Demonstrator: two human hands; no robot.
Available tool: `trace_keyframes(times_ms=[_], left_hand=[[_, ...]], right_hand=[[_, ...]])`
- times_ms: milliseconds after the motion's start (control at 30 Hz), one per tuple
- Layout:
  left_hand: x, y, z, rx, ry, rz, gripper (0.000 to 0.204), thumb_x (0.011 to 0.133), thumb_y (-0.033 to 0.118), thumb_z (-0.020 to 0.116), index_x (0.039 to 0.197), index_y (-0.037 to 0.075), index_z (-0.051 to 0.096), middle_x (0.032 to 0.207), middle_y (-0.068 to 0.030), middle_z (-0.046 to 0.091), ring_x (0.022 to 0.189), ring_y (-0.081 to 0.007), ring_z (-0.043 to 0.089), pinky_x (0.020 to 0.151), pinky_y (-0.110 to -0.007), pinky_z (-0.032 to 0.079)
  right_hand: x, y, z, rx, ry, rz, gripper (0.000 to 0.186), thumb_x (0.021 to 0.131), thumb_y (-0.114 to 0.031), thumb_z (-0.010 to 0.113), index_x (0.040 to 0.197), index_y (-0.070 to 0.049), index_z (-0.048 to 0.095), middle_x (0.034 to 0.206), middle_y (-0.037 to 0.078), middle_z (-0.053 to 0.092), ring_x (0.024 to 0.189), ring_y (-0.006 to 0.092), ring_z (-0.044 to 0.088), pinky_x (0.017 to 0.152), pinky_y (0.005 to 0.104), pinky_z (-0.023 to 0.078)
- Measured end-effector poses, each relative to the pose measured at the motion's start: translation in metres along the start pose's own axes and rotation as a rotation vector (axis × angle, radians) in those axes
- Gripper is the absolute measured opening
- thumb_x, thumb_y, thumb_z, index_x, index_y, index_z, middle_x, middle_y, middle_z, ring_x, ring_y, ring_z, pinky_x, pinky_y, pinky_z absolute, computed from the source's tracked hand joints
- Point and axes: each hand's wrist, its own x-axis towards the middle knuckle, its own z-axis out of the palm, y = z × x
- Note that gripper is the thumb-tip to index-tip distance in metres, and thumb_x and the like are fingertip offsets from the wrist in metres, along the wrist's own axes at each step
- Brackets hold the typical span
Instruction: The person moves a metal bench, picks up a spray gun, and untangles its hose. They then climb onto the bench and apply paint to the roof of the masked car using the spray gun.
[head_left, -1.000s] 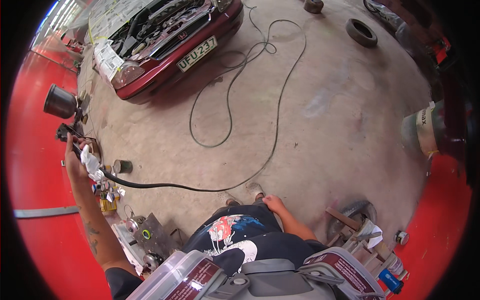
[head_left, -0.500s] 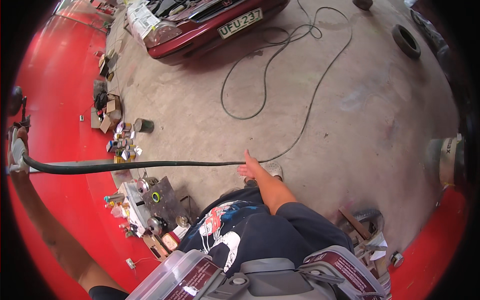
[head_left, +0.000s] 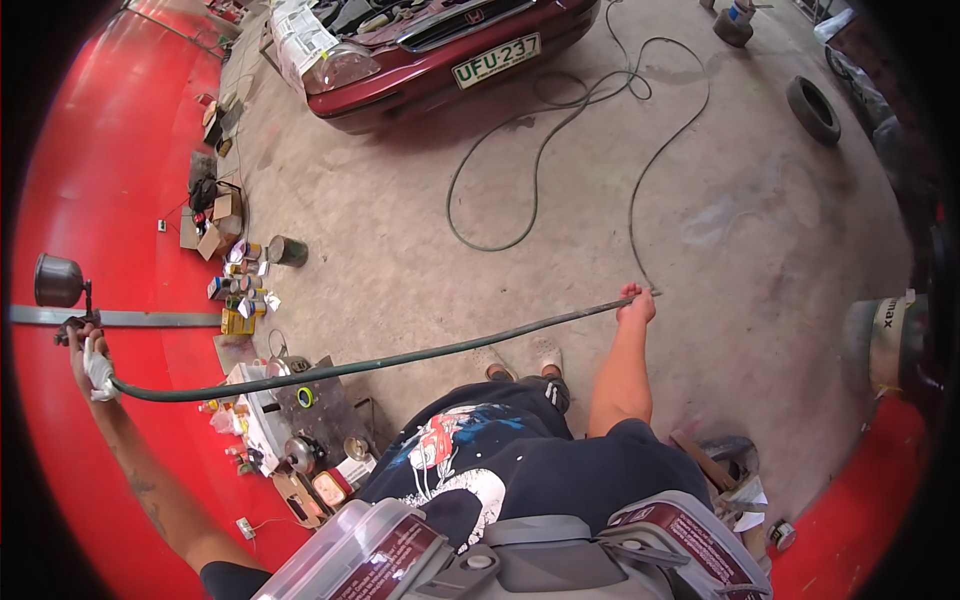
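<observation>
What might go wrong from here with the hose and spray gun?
1. The hose, looped on the floor near the car, might kink or catch a foot.
2. Between the left hand and right hand, the hose appears above the cluttered bench; if slackened, it may knock things over.
3. The spray gun is held out by the red wall; its cup might bump it.

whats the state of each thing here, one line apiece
Left grip: holding the spray gun
Right grip: closed on the hose
Spray gun: in hand, cup attached
Hose: raised between the grips, looped on the floor beyond
Car: engine bay exposed, front corner papered
Tire: loose on the floor
Cardboard box: flaps open
</observation>
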Motion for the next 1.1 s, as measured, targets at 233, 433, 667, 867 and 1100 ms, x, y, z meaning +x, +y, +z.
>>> trace_keyframes(times_ms=[233, 433, 667, 867, 1100], left_hand=[[-0.021, -0.138, 0.091, -0.073, 0.318, 0.153, 0.031, 0.096, 0.036, 0.052, 0.080, 0.010, 0.045, 0.075, -0.0021, 0.042, 0.056, -0.0094, 0.035, 0.047, -0.021, 0.036], [-0.064, -0.214, 0.159, -0.215, 0.199, 0.070, 0.028, 0.099, 0.033, 0.045, 0.083, 0.011, 0.041, 0.078, -0.0021, 0.042, 0.054, -0.0117, 0.039, 0.094, -0.044, 0.043], [-0.096, -0.266, 0.246, -0.224, 0.167, -0.034, 0.030, 0.100, 0.033, 0.043, 0.083, 0.008, 0.042, 0.077, -0.0038, 0.043, 0.047, -0.0128, 0.041, 0.091, -0.051, 0.047], [-0.111, -0.278, 0.252, -0.256, 0.146, -0.086, 0.031, 0.099, 0.034, 0.043, 0.084, 0.008, 0.041, 0.078, -0.0034, 0.042, 0.046, -0.0125, 0.043, 0.089, -0.051, 0.049], [-0.127, -0.265, 0.252, -0.323, 0.151, -0.069, 0.027, 0.099, 0.034, 0.044, 0.086, 0.010, 0.042, 0.079, -0.0014, 0.041, 0.046, -0.0092, 0.038, 0.068, -0.038, 0.048]], right_hand=[[-0.105, 0.020, 0.038, -0.777, -0.428, -0.401, 0.036, 0.090, -0.011, 0.053, 0.119, -0.004, 0.035, 0.068, 0.007, 0.054, 0.053, 0.0143, 0.052, 0.044, 0.0284, 0.042], [-0.231, 0.125, 0.031, -1.010, -0.877, -0.311, 0.039, 0.090, -0.016, 0.055, 0.122, -0.005, 0.036, 0.068, 0.005, 0.057, 0.055, 0.0130, 0.056, 0.052, 0.0289, 0.046], [-0.369, 0.171, 0.031, -1.179, -1.606, -0.162, 0.041, 0.088, -0.016, 0.057, 0.122, -0.005, 0.037, 0.067, 0.010, 0.059, 0.058, 0.0183, 0.058, 0.056, 0.0331, 0.046], [-0.450, 0.175, 0.038, -1.246, -2.235, -0.229, 0.045, 0.084, -0.015, 0.061, 0.122, -0.006, 0.039, 0.070, 0.013, 0.059, 0.064, 0.0291, 0.060, 0.059, 0.0384, 0.045], [-0.474, 0.182, 0.037, -1.200, -2.493, -0.075, 0.045, 0.084, -0.019, 0.062, 0.124, -0.007, 0.044, 0.073, 0.013, 0.060, 0.069, 0.0280, 0.061, 0.062, 0.0386, 0.046]])
